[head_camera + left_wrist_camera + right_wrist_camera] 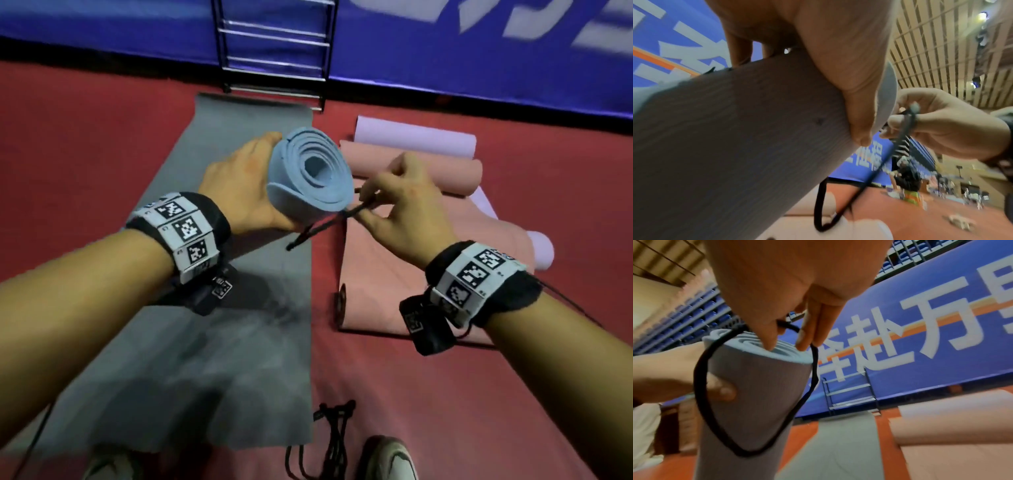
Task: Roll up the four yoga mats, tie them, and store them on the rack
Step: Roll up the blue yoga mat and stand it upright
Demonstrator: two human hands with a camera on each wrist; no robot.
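Observation:
My left hand [239, 185] grips a rolled light-blue yoga mat [310, 174] held upright, its spiral end toward me. In the right wrist view the blue mat [748, 394] has a black elastic loop [701, 386] hanging around its top end. My right hand [397, 202] pinches that black loop [356, 210] beside the roll's lower edge. In the left wrist view the right hand [937, 123] has the black cord [902, 141] hooked over a finger. A grey mat [212, 325] lies flat beneath my arms. A pink mat [404, 267] lies partly rolled to the right, with a lilac mat [414, 137] behind it.
A metal rack [274, 48] stands against the blue banner wall [479, 51] just beyond the grey mat. More black elastic cords [335, 431] lie on the red floor [68, 144] near my shoes [390, 459]. People stand far off in the hall [906, 178].

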